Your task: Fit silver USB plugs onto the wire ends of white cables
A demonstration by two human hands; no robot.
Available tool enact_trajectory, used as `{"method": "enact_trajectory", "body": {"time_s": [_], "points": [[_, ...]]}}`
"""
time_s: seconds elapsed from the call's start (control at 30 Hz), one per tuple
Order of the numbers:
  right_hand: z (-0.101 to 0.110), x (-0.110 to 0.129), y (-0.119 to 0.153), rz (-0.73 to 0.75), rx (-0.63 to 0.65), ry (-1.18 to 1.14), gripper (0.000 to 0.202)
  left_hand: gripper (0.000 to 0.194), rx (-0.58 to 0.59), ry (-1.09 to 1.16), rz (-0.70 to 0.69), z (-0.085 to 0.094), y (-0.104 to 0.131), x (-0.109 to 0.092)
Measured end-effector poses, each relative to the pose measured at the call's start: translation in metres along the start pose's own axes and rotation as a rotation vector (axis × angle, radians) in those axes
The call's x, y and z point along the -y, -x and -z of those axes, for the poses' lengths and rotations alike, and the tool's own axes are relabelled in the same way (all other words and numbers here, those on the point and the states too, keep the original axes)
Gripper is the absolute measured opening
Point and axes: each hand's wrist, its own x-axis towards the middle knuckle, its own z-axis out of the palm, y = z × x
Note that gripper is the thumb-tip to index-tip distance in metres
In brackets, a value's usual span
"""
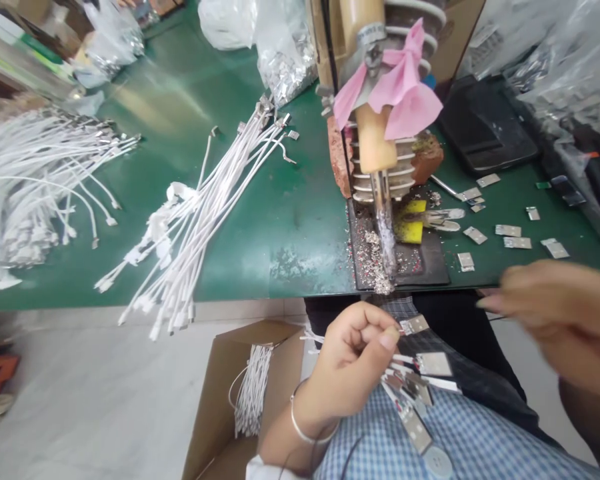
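Note:
My left hand (353, 363) is closed, its thumb and index finger pinching a thin white USB cable just behind its bare metal plug (415, 325). Several more white cables with metal USB plugs (435, 364) fan out below that hand, over the lap. Red wire ends show at some of the plugs. My right hand (555, 313) is smeared by motion near the table's front right edge, close to loose metal USB plugs (555, 248); its grip cannot be made out. Ahead, a soldering iron (377, 133) with a wooden handle and pink cloth points down, its tip over solder crumbs.
A coiled stand (405, 177) and bricks surround the iron, beside a yellow sponge (411, 223). White cable bundles (225, 193) lie on the green table (300, 220) to the left. Below is a cardboard box (220, 393) with cables. Plastic bags (285, 60) stand behind.

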Motion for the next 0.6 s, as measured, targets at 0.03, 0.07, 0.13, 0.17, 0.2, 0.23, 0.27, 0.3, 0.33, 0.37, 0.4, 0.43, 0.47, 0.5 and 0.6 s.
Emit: {"method": "enact_trajectory", "body": {"time_s": [0.03,0.07,0.13,0.17,0.2,0.23,0.27,0.3,0.33,0.37,0.4,0.43,0.47,0.5,0.6], "points": [[-0.005,0.007,-0.006,0.124,0.005,-0.045,0.021,0.026,0.005,-0.014,-0.017,0.000,0.000,0.000],[-0.011,0.013,-0.013,0.189,-0.013,-0.082,0.023,0.026,0.011,-0.030,-0.033,-0.001,0.001,0.000],[-0.025,0.024,-0.024,0.164,-0.043,-0.163,0.018,0.026,0.004,-0.080,-0.059,-0.001,0.002,-0.001],[-0.032,0.027,-0.027,0.127,-0.056,-0.208,0.017,0.026,0.000,-0.107,-0.066,-0.002,0.002,-0.002],[-0.038,0.029,-0.029,0.086,-0.071,-0.244,0.016,0.027,-0.006,-0.132,-0.072,-0.002,0.002,-0.003],[-0.042,0.031,-0.029,0.052,-0.082,-0.265,0.013,0.028,-0.012,-0.155,-0.073,-0.002,0.002,-0.003],[-0.046,0.031,-0.029,0.028,-0.090,-0.276,0.012,0.028,-0.016,-0.177,-0.073,-0.002,0.002,-0.004],[-0.048,0.031,-0.028,0.013,-0.093,-0.285,0.012,0.029,-0.019,-0.197,-0.074,-0.002,0.002,-0.004],[-0.048,0.030,-0.027,0.005,-0.081,-0.300,0.013,0.029,-0.022,-0.215,-0.078,-0.002,0.002,-0.004],[-0.048,0.030,-0.027,0.001,-0.063,-0.327,0.015,0.029,-0.022,-0.234,-0.083,-0.002,0.002,-0.004],[-0.047,0.029,-0.027,0.005,-0.042,-0.364,0.016,0.028,-0.020,-0.251,-0.092,-0.001,0.002,-0.003],[-0.046,0.029,-0.027,0.008,-0.026,-0.402,0.016,0.028,-0.014,-0.268,-0.099,-0.001,0.002,-0.003],[-0.045,0.029,-0.028,0.012,-0.015,-0.434,0.015,0.027,-0.007,-0.285,-0.106,-0.001,0.002,-0.003],[-0.044,0.029,-0.029,0.011,-0.007,-0.453,0.015,0.026,0.002,-0.300,-0.111,0.000,0.002,-0.003],[-0.041,0.029,-0.033,-0.007,0.007,-0.456,0.015,0.025,0.015,-0.326,-0.115,0.000,0.002,-0.006]]}}
